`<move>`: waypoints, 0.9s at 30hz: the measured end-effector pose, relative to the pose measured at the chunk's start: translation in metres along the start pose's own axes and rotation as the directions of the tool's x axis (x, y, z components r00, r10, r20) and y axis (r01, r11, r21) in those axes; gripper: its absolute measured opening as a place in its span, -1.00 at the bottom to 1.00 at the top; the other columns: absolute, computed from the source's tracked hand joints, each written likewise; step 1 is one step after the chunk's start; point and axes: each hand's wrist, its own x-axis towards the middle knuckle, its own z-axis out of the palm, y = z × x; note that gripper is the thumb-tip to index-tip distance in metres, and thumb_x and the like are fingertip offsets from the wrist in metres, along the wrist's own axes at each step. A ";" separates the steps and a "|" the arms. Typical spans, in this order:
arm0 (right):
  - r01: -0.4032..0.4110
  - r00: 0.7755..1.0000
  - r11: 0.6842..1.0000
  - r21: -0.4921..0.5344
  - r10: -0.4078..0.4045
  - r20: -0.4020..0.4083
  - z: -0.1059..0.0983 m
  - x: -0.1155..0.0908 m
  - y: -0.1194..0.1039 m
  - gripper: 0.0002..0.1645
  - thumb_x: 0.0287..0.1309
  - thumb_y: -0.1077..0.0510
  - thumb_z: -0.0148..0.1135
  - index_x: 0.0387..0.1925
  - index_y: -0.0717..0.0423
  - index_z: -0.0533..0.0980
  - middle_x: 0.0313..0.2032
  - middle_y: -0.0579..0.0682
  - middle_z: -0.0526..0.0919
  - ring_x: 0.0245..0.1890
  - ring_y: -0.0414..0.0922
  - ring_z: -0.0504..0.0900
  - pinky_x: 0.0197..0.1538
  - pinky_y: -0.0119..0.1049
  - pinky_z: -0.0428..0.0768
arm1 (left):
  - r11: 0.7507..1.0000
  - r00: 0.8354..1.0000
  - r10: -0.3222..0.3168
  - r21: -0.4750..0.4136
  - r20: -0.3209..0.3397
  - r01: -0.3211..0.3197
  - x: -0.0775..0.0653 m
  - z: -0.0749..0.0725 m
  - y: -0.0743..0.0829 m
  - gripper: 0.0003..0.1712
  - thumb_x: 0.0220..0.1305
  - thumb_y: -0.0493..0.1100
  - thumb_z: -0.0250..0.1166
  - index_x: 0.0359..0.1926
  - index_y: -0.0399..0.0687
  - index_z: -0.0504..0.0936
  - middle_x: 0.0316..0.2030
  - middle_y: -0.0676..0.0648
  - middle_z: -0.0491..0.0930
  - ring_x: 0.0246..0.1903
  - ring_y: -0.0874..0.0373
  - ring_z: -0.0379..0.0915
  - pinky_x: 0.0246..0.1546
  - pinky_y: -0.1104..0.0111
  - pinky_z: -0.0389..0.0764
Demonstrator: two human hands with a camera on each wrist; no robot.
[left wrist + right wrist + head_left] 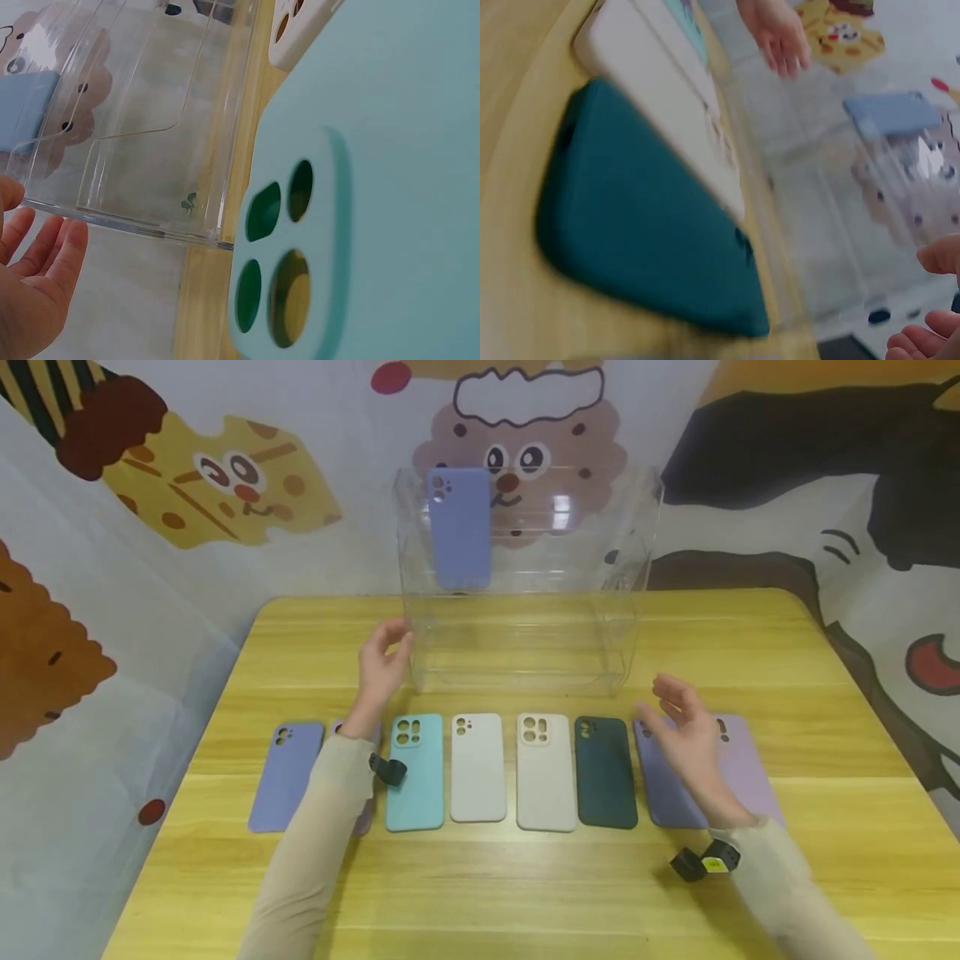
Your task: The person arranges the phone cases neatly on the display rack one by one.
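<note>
A clear tiered display rack [525, 675] stands at the back of the table. One periwinkle phone case [461, 535] leans upright in its top tier, on the left. My left hand [382, 668] is at the rack's left side, fingers loosely bent, fingertips right at the clear edge. My right hand [686, 739], fingers relaxed and holding nothing, hovers over a second periwinkle case [667, 793] and partly covers it. A lilac case [750, 768] lies just right of that hand. Beneath my left wrist, a purple case [363, 814] is mostly hidden.
In the row before the rack lie a turquoise case [416, 785], a white case [478, 777], a cream case [546, 785] and a dark teal case [606, 777]. Another periwinkle case [285, 781] ends the row at left. A cartoon-printed cloth [360, 468] hangs behind the wooden table [487, 893].
</note>
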 end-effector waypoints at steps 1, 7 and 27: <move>-0.022 1.000 1.000 -0.010 0.022 -0.008 -0.004 -0.001 0.004 -0.46 0.10 0.38 0.25 0.14 0.36 0.35 0.01 -0.08 0.47 0.03 -0.25 0.44 0.15 -0.47 0.44 | 1.000 1.000 -0.004 0.003 -0.001 0.004 0.000 0.000 0.001 -0.75 0.24 -0.48 0.11 -0.07 -0.60 0.43 -0.14 -0.47 0.49 -0.11 -0.20 0.44 -0.19 0.56 0.59; -0.177 0.984 0.979 -0.097 0.179 0.016 -0.033 -0.009 0.022 -0.32 0.23 0.05 0.19 0.27 0.27 0.23 0.20 0.24 0.35 0.17 -0.04 0.36 0.19 -0.47 0.39 | 1.000 1.000 -0.009 0.020 -0.013 0.009 0.001 0.001 -0.001 -0.76 0.24 -0.48 0.11 -0.09 -0.59 0.44 -0.17 -0.43 0.51 -0.12 -0.18 0.46 -0.19 0.55 0.60; -0.092 0.995 0.889 -0.448 0.096 -0.014 -0.072 -0.019 0.058 -0.28 0.03 0.34 0.26 0.18 0.56 0.21 0.04 0.56 0.32 0.03 0.42 0.28 0.05 0.32 0.29 | 0.999 0.999 -0.012 -0.034 -0.035 0.011 0.007 0.002 -0.030 -0.77 0.23 -0.47 0.13 -0.09 -0.56 0.46 -0.16 -0.44 0.51 -0.22 0.26 0.43 -0.22 0.59 0.58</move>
